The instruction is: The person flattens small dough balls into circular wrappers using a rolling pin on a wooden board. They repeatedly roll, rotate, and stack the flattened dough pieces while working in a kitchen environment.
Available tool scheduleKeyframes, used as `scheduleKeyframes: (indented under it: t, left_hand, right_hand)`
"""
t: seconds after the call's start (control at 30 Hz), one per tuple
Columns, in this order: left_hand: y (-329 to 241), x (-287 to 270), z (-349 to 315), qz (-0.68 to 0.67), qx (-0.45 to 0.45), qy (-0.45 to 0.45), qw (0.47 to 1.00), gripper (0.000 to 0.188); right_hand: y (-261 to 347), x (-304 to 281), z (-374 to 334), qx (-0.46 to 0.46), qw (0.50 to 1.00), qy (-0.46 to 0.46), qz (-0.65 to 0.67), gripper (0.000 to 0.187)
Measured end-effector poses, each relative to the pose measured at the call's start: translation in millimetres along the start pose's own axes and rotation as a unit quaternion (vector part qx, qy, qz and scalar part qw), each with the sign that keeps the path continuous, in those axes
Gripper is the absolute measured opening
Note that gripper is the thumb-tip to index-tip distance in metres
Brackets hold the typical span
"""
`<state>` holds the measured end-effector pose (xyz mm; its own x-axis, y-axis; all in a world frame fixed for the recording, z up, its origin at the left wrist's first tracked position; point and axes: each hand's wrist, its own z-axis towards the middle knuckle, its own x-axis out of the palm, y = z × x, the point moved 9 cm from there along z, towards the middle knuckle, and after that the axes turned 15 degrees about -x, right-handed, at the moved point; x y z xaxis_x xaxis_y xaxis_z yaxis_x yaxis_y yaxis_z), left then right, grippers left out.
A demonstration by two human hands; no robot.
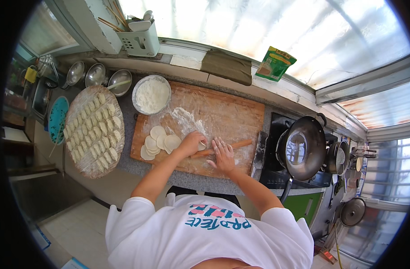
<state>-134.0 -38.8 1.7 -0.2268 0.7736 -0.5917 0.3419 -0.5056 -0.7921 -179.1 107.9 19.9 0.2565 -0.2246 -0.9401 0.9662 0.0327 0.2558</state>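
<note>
On a floured wooden board (187, 98), my left hand (191, 143) pinches the edge of a small dough wrapper (201, 146), mostly hidden by the fingers. My right hand (223, 157) lies flat with fingers stretched out across a wooden rolling pin (241, 144), pressing it from above. The pin slants over the board, and its left end comes out below my left hand. Several round dough wrappers (158, 132) lie overlapping beside my left wrist. Loose flour (187, 117) is scattered beyond my hands. A metal bowl of flour (151, 95) stands at the board's far left corner.
Left of the board, a round tray (81, 96) carries rows of dumplings (97, 130). A turquoise basin (58, 117) and several metal bowls (95, 74) stand beyond it. To the right, a wok (304, 148) sits on the stove. A green packet (275, 63) rests on the windowsill.
</note>
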Motion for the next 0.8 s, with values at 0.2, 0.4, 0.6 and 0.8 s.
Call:
scheduleKeyframes:
  t: [0.2,0.4,0.6,0.8]
  left_hand:
    - [11,-32,-7,-0.003,-0.093,-0.123,0.988,0.019]
    - [19,-19,6,0.025,-0.147,-0.062,0.987,0.018]
    - [-13,12,5,0.028,-0.01,0.051,0.998,0.022]
    - [-7,-37,3,0.009,-0.078,-0.098,0.992,0.015]
  right_hand:
    - [-35,3,60,0.036,0.999,0.017,-0.011,0.092]
    - [-30,3,56,0.029,0.999,0.02,0.002,0.087]
    - [4,-7,-3,-0.017,0.999,0.026,0.02,0.09]
    - [-46,-4,78,0.059,0.998,0.016,-0.005,0.088]
